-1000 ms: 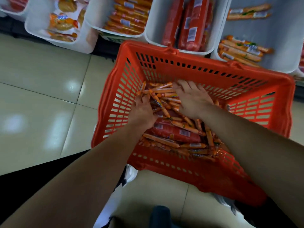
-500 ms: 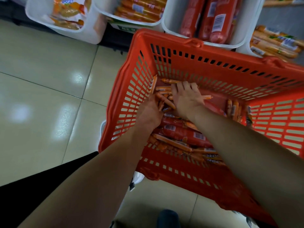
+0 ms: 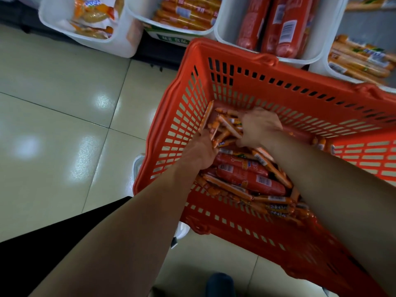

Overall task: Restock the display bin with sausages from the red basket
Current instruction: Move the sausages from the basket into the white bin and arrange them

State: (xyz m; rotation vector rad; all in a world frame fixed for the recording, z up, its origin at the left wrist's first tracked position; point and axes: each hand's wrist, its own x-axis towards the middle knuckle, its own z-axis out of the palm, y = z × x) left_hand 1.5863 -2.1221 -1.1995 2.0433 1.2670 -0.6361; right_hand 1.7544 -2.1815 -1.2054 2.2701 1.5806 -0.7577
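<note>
head view looks down into the red basket [image 3: 246, 232], where both hands are busy. the right hand [image 3: 260, 127] has its fingers curled down over a bunch of thin sausages [image 3: 227, 127] in the far left corner. the left hand [image 3: 200, 154] is up against the same bunch from the other side. its fingers are hidden, so i cannot tell if it grips or just presses.

to do this well, i think the hands should squeeze the bunch from both sides, line the sticks up, and lift slowly. the sticks look smooth and shiny, so a loose hold could drop some. a small bunch may be safer than a big one.

the display bin [image 3: 364, 26] with sticks that look the same is just past the far right corner of the basket. that is likely where they go.

fat red sausages [image 3: 250, 179] lie in the middle of the basket, with more thin ones near the close wall. the tall far wall stands between the hands and the bin, so the bunch must go up and over it. other white bins [image 3: 128, 46] hold snack bags [image 3: 92, 16] and packed sausages [image 3: 186, 16]. the shiny floor [image 3: 53, 125] is to the left.
</note>
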